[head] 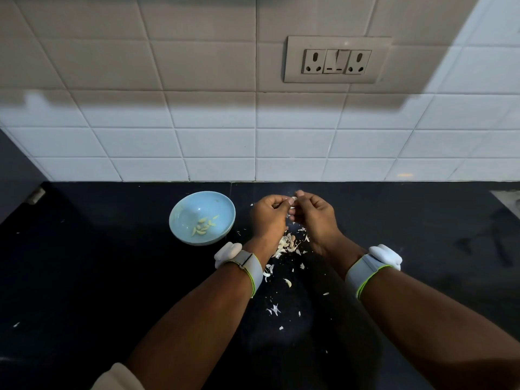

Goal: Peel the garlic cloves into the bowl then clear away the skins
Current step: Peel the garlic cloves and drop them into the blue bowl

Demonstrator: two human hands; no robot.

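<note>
Pale garlic clove (293, 202) mostly finger-hidden

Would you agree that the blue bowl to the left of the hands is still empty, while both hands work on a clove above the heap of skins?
Not quite: the blue bowl is not empty; the head view shows several peeled cloves in it. The rest holds: left hand and right hand pinch a clove above the heap of skins.
</note>
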